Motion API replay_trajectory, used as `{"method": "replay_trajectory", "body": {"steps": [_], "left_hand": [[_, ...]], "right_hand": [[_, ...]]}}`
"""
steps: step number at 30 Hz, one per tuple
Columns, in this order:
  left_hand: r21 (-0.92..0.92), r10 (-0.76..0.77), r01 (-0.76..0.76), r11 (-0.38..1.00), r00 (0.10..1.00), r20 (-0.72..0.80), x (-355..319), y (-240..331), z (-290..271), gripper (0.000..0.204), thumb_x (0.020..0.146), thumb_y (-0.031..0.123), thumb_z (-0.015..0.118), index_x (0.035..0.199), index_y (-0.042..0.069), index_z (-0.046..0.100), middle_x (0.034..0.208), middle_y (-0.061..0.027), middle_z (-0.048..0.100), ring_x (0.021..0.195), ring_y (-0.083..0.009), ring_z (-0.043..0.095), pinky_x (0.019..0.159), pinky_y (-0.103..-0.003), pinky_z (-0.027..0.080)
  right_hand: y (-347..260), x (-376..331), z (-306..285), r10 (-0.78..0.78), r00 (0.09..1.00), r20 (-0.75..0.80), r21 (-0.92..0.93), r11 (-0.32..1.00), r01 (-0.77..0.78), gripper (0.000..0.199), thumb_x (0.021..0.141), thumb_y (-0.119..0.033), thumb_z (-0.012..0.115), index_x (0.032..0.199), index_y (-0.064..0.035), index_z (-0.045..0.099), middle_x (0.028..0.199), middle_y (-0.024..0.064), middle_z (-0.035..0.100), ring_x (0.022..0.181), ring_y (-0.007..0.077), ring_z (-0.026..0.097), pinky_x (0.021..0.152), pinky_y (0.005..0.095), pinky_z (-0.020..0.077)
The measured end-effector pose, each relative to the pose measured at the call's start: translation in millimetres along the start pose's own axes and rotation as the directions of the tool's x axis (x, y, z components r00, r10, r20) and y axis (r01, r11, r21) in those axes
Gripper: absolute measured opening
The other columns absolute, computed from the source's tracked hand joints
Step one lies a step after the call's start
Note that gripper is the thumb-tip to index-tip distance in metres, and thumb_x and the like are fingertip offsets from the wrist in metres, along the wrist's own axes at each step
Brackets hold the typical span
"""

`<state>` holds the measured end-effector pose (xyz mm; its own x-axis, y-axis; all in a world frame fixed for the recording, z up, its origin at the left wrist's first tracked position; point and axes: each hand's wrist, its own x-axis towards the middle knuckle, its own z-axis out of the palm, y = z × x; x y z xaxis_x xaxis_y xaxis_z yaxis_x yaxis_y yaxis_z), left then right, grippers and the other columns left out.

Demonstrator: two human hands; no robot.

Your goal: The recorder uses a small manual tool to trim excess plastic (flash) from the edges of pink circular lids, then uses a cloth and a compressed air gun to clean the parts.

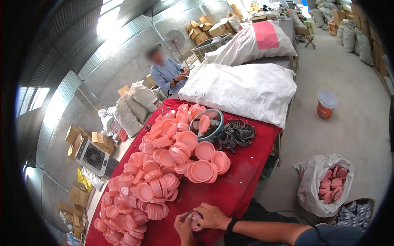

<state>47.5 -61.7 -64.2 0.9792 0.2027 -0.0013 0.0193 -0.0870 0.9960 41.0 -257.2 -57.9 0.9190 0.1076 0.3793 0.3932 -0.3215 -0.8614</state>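
Near the front edge of the red-covered table, my left hand [184, 228] and my right hand [211, 216] are closed together around a pink round plastic lid [196, 224]. A dark curved strip [191, 213] lies along the lid's edge under my fingers; how far it is seated I cannot tell. A large heap of similar pink round lids [164, 158] spreads over the table to the left and ahead. Beyond it stands a teal bowl [222, 121] containing dark pieces and a pink lid. Touching the bowl's right side is a tangled pile of dark curved strips [239, 134].
Large white sacks [246, 88] lie across the table's far end. A co-worker in a blue shirt [166, 74] sits beyond the heap. On the floor at right are an open sack of pink lids [305, 188], a box of grey parts [356, 215] and a lidded bucket [326, 104].
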Motion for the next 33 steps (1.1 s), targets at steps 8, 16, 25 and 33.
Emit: {"method": "replay_trajectory", "body": {"steps": [8,16,25,33], "left_hand": [[0.129,0.085,-0.094,0.987,0.994,0.071,5,-14,-6,0.021,0.103,0.008,0.074,0.122,-0.002,0.074,0.111,-0.0090,0.077,0.098,-0.0167,0.073,0.088,-0.030,0.061],[0.271,0.153,-0.134,0.953,0.987,-0.050,-20,26,4,0.026,0.091,0.001,0.080,0.115,-0.007,0.074,0.109,-0.0124,0.075,0.101,-0.0204,0.070,0.091,-0.035,0.058],[0.367,0.447,-0.452,0.813,0.889,0.104,-25,70,38,0.031,0.089,-0.005,0.082,0.118,-0.002,0.074,0.121,-0.0117,0.072,0.113,-0.0220,0.071,0.100,-0.034,0.058],[0.327,0.397,-0.398,0.857,0.915,0.072,-43,74,31,0.033,0.086,-0.004,0.085,0.117,0.000,0.076,0.121,-0.0108,0.073,0.113,-0.0208,0.071,0.100,-0.034,0.058]], "right_hand": [[7,0,1,0.003,0.999,-0.040,0.034,0.999,-0.002,0.037,0.091,-0.018,0.066,0.122,-0.0010,0.078,0.104,0.0179,0.071,0.091,0.0387,0.073,0.084,0.0479,0.0626],[5,-6,8,-0.074,0.991,-0.109,0.040,0.996,0.079,0.033,0.091,-0.016,0.069,0.120,-0.0019,0.078,0.101,0.0185,0.072,0.090,0.0388,0.072,0.082,0.0474,0.0628],[-7,-1,-26,-0.072,0.973,-0.221,0.099,0.990,0.096,0.032,0.093,-0.004,0.073,0.124,0.0012,0.075,0.104,0.0188,0.071,0.093,0.0376,0.073,0.081,0.0442,0.0610],[-27,-16,-22,0.048,0.973,-0.226,0.177,0.984,-0.008,0.030,0.092,0.002,0.071,0.121,0.0012,0.077,0.103,0.0188,0.071,0.088,0.0367,0.074,0.077,0.0421,0.0599]]}}
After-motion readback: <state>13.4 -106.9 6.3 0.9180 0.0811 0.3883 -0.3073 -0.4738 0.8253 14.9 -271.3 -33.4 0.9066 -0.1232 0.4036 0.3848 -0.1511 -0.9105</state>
